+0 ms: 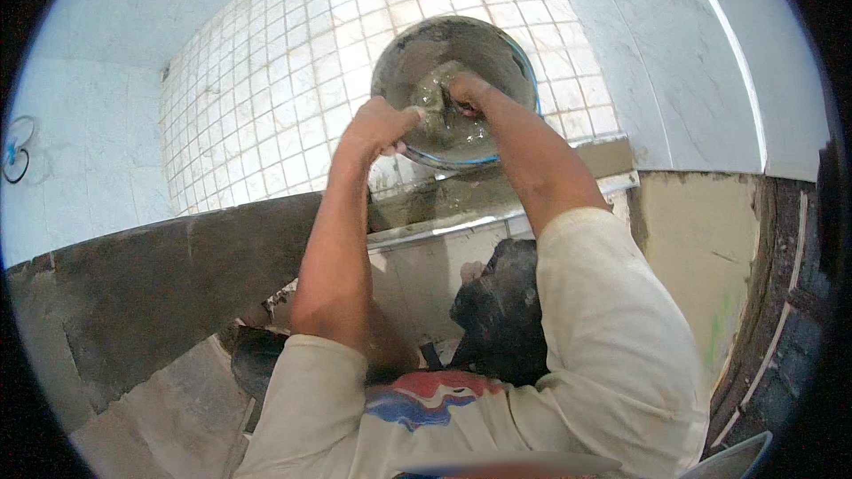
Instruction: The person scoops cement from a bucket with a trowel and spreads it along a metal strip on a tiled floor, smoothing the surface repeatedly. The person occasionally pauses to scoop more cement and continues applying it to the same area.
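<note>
A round bucket [383, 71] with a blue edge stands in front of me, its inside coated with grey mortar. Wet, shiny mortar [453, 135] fills its lower part. My left hand [380, 128] is closed on the near left rim, thumb over the inside and fingers at the outer wall. Inside the bucket, my right hand [469, 95] is closed, low against a mortar-covered lump. Whatever its fingers hold is coated in mortar and cannot be made out.
White square tiles [266, 80] cover the floor beneath and beyond the bucket. A mortar-smeared ledge [461, 195] with a pale edge runs between me and the bucket. Grey-coated wall [191, 257] lies at left, pale blue panels [639, 62] at right. A looped cable [16, 149] hangs far left.
</note>
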Available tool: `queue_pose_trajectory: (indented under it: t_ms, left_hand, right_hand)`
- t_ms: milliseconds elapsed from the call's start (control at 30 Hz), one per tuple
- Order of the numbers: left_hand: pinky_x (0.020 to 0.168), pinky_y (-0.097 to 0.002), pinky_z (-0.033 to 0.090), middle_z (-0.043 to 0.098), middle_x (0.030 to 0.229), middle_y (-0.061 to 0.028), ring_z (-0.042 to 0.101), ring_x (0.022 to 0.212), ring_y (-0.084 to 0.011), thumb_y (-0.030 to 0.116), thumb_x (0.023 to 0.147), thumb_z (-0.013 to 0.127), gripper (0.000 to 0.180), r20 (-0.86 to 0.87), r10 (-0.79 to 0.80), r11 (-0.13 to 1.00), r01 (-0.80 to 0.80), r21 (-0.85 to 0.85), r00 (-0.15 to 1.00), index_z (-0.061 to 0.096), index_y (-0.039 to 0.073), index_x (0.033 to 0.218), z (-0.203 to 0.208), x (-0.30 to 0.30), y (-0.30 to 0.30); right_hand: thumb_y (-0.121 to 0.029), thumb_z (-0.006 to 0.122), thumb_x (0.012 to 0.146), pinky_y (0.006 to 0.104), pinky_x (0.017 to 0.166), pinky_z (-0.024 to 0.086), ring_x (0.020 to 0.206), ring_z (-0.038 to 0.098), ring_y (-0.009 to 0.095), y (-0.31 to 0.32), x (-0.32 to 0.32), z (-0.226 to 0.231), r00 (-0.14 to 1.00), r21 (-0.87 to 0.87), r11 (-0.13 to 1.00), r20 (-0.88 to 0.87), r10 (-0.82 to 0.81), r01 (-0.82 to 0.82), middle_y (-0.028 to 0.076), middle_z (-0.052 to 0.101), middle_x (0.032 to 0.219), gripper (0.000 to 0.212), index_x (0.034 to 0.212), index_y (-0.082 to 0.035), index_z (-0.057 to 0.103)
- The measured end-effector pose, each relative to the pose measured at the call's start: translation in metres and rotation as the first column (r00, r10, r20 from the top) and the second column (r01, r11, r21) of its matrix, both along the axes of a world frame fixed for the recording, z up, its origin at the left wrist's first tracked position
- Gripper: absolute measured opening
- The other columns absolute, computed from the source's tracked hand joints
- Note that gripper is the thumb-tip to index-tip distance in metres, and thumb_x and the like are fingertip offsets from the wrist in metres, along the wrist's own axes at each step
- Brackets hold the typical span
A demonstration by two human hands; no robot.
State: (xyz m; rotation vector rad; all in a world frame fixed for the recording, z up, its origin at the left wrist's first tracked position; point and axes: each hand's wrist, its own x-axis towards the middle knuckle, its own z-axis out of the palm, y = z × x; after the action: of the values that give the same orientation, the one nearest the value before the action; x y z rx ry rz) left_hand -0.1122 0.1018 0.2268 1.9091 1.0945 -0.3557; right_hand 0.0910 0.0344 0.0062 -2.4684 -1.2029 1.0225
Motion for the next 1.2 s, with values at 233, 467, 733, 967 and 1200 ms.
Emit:
queue_pose_trajectory:
  t_ms: [233, 467, 733, 967, 1200]
  left_hand:
    - [0.08, -0.0475, 0.058, 0.071, 0.075, -0.0259, 0.073, 0.076, -0.0414, 0.045, 0.095, 0.067, 0.053, -0.044, -0.153, 0.94, 0.159, 0.303, 0.987, 0.074, -0.006, 0.087, -0.046, -0.013, 0.008]
    - [0.091, -0.054, 0.055, 0.071, 0.099, -0.0347, 0.07, 0.098, -0.0509, 0.037, 0.1, 0.059, 0.047, -0.019, -0.174, 0.908, 0.167, 0.384, 0.985, 0.072, -0.008, 0.096, -0.007, 0.0, -0.051]
    - [0.086, -0.0553, 0.057, 0.071, 0.091, -0.0328, 0.071, 0.092, -0.0512, 0.029, 0.098, 0.06, 0.036, 0.095, -0.146, 0.803, 0.062, 0.592, 0.985, 0.068, -0.005, 0.096, -0.017, 0.006, -0.05]
    - [0.088, -0.0538, 0.058, 0.072, 0.098, -0.0335, 0.072, 0.097, -0.0501, 0.026, 0.096, 0.064, 0.034, 0.13, -0.122, 0.883, 0.048, 0.467, 0.984, 0.07, -0.007, 0.1, -0.022, 0.025, -0.059]
    - [0.092, -0.0511, 0.057, 0.073, 0.101, -0.0328, 0.072, 0.1, -0.0471, 0.03, 0.096, 0.059, 0.041, -0.031, -0.054, 0.914, 0.062, 0.402, 0.998, 0.076, -0.008, 0.095, -0.006, -0.006, -0.021]
  right_hand:
    - [-0.021, 0.062, 0.093, 0.0494, 0.089, 0.059, 0.098, 0.076, 0.039, 0.007, -0.058, 0.09, 0.958, 0.138, 0.96, 0.192, 0.215, -0.244, 0.024, 0.076, 0.107, 0.028, 0.101, -0.003, 0.081]
    - [-0.02, 0.071, 0.087, 0.0461, 0.09, 0.06, 0.101, 0.076, 0.035, 0.008, -0.05, 0.081, 0.871, -0.005, 0.937, 0.366, 0.328, -0.35, 0.02, 0.077, 0.105, 0.026, 0.104, -0.005, 0.081]
    - [-0.022, 0.072, 0.083, 0.0466, 0.088, 0.06, 0.099, 0.077, 0.035, 0.042, -0.044, 0.099, 0.977, -0.029, 0.992, 0.173, 0.124, -0.121, 0.021, 0.078, 0.102, 0.027, 0.098, -0.002, 0.082]
    - [-0.027, 0.071, 0.085, 0.0499, 0.09, 0.059, 0.099, 0.076, 0.036, -0.006, -0.009, 0.01, 0.905, 0.003, 0.966, 0.351, 0.242, -0.259, 0.019, 0.077, 0.106, 0.027, 0.099, -0.006, 0.082]
    - [-0.019, 0.073, 0.078, 0.0475, 0.084, 0.06, 0.095, 0.076, 0.036, -0.018, -0.003, 0.076, 0.833, 0.031, 0.871, 0.311, 0.458, -0.49, 0.02, 0.077, 0.102, 0.027, 0.1, -0.004, 0.08]
